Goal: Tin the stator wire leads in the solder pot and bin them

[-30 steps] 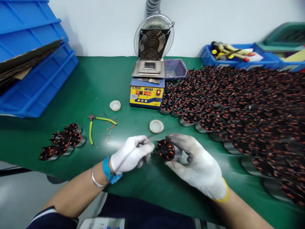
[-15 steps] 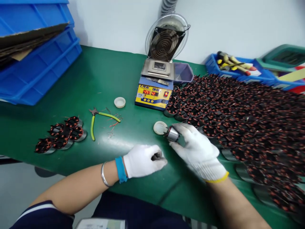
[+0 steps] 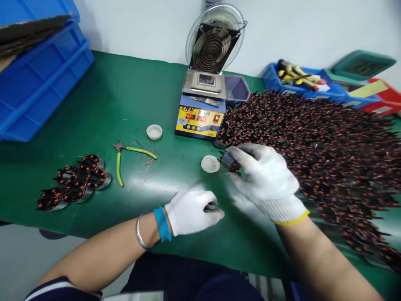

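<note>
"White knitted fabric nearest, gloving the left hand [image 3: 194, 212]. Curled or spread?"

"Curled, with a dark gap between thumb and forefinger; too shadowed to tell whether clasping anything. Low over the smooth green desk [image 3: 131, 92], perhaps to be within easy reach of the other."

"And the yellow-cuffed, white-gloved right hand [image 3: 267, 173]?"

"Clamped on a cylindrical, steel-sided, copper-wound stator [image 3: 229, 161], between thumb and fingers. Tilted, just beside a shallow round white dish [image 3: 210, 164]. Probably gripped by the metal wall to spare the wire ends."

"Out to the left?"

"Upright matching stators [image 3: 77, 194] in a tight cluster, likely set well apart from the large, dark, copper-wound batch [image 3: 313, 138] on the right to avoid mixing. Past those, lime-handled metal cutters [image 3: 118, 165], splayed near thin coppery clippings [image 3: 149, 162], probably for quick pick-up."

"Farther still?"

"Another round white dish [image 3: 154, 132], then a boxy blue-and-yellow machine [image 3: 200, 118] with red digits, straight ahead, presumably for reach from either side. Behind, a square black fan [image 3: 211, 50] with a ringed wire guard, perhaps for drawing air from above. Off right, a blue plastic bin [image 3: 271, 78] of tools."
</note>
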`<action>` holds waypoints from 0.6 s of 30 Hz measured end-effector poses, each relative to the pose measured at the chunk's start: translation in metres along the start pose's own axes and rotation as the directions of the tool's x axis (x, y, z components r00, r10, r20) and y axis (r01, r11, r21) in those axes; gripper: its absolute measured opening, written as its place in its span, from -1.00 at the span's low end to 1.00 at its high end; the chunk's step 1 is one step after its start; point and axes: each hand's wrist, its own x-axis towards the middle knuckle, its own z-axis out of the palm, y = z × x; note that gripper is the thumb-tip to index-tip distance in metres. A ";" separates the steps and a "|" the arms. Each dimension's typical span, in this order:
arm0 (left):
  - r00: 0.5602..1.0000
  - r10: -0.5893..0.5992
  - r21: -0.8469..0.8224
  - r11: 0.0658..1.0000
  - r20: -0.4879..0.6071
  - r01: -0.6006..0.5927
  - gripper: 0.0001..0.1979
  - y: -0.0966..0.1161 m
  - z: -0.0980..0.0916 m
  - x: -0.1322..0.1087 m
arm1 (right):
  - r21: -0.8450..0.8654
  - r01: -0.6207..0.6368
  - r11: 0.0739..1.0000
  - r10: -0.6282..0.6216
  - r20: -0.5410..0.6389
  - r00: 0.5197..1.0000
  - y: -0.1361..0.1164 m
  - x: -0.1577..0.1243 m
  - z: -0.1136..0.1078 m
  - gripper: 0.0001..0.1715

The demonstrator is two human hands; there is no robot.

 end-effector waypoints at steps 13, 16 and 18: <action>0.998 0.056 0.080 0.995 -0.004 -0.055 -0.78 0.005 -0.002 -0.002 | -0.114 0.040 0.993 -0.013 0.226 0.974 -0.012 0.030 0.000 -0.66; 0.998 0.041 0.130 0.990 0.051 -0.047 -0.76 0.008 -0.003 -0.003 | -0.162 -0.007 0.987 0.027 0.121 0.992 0.001 0.066 -0.016 -0.63; 0.997 0.032 0.151 0.988 0.074 -0.043 -0.75 0.009 -0.004 -0.003 | -0.164 -0.033 0.986 0.042 0.053 0.998 0.011 0.107 -0.023 -0.55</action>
